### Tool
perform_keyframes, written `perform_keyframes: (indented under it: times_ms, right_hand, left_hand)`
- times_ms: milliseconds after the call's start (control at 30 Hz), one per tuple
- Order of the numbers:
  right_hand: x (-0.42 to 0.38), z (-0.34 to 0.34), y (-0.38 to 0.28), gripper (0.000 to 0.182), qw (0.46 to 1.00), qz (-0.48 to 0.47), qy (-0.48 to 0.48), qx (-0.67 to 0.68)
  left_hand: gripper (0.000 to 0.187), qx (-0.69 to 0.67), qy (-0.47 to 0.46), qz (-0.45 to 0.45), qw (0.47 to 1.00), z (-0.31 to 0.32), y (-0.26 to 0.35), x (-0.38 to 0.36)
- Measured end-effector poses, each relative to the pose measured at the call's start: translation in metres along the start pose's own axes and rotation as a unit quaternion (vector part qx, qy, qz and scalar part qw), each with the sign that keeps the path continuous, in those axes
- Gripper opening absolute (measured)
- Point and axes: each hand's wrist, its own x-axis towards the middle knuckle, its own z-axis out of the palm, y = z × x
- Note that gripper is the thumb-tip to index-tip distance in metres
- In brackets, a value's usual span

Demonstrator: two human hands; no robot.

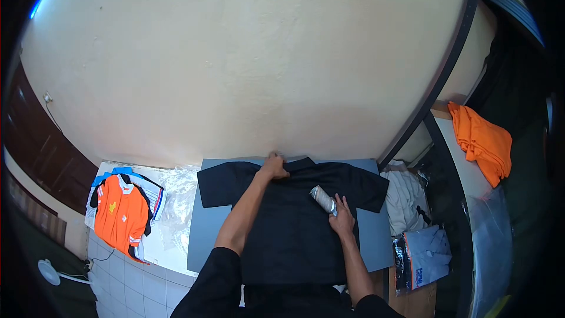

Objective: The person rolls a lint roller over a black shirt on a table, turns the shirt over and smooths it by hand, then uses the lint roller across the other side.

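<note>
A black short-sleeved shirt [294,229] lies spread out on a grey board [206,232], its collar toward the wall. My left hand [274,167] is at the shirt's upper edge, just left of the collar, with its fingers curled down on the fabric. In my right hand [342,219] is a lint roller [322,199] with a pale, cylindrical head. The fingers wrap round its handle end, and the head points up and left over the right chest of the shirt.
Left of the board, an orange jersey [120,212] lies on other garments beside clear plastic wrap [181,194]. On the right are a crumpled whitish cloth [405,197], a bagged grey garment [428,253] and a shelf holding folded orange cloth [482,141]. A dark metal post [450,70] rises there.
</note>
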Motion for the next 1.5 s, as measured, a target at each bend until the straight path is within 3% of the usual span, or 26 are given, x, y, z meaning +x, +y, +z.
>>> perform_keyframes:
  times_ms: [100,200,300,400,633,767,867,900,1000,1100,1233,1333,1500]
  right_hand:
    - [0.000,0.003,0.001,0.063,1.000,-0.004,0.009,0.004]
    - [0.001,0.006,0.004,0.062,1.000,-0.002,0.014,0.009]
    - [0.002,0.006,0.007,0.065,1.000,0.004,0.001,0.002]
    - [0.004,0.009,0.005,0.058,0.999,0.019,0.010,0.030]
    - [0.005,0.001,-0.053,0.035,0.999,-0.004,0.009,0.040]
    - [0.031,0.015,-0.079,0.034,0.996,0.001,-0.012,0.092]
    - [0.057,0.025,-0.086,0.034,0.993,0.065,-0.048,0.083]
    - [0.069,0.048,-0.070,0.036,0.999,0.017,-0.023,0.025]
    - [0.087,0.043,-0.081,0.037,0.952,0.144,-0.173,0.208]
    - [0.095,0.056,-0.070,0.039,0.937,0.146,-0.189,0.255]
    - [0.067,0.025,-0.073,0.038,0.946,0.148,-0.147,0.247]
    - [0.063,0.027,-0.035,0.037,0.970,0.138,-0.087,0.182]
    - [0.101,0.027,0.002,0.036,0.948,0.184,-0.098,0.239]
  left_hand:
    - [0.069,-0.057,-0.096,0.036,0.993,0.000,-0.031,0.019]
    - [0.052,-0.093,-0.083,0.047,0.991,-0.032,-0.017,0.007]
    - [0.035,-0.091,0.064,0.097,0.989,-0.056,0.013,-0.014]
    - [0.028,0.084,0.228,0.227,0.943,-0.051,0.025,-0.016]
    - [0.017,0.145,0.251,0.205,0.935,-0.021,0.023,-0.003]
    - [0.024,0.118,0.230,0.175,0.950,-0.011,0.017,-0.004]
    - [0.029,0.083,0.211,0.158,0.961,-0.016,0.020,-0.007]
    - [0.031,0.071,0.205,0.154,0.964,-0.019,0.022,-0.010]
    - [0.028,0.037,0.207,0.170,0.963,-0.015,0.026,-0.019]
    - [0.028,0.025,0.383,0.205,0.900,-0.020,0.046,-0.049]
    - [0.035,0.028,0.169,0.101,0.980,0.021,0.001,-0.071]
    - [0.040,0.011,0.239,0.100,0.966,0.044,-0.037,-0.080]
    - [0.045,-0.067,0.112,-0.134,0.982,0.033,-0.042,-0.061]
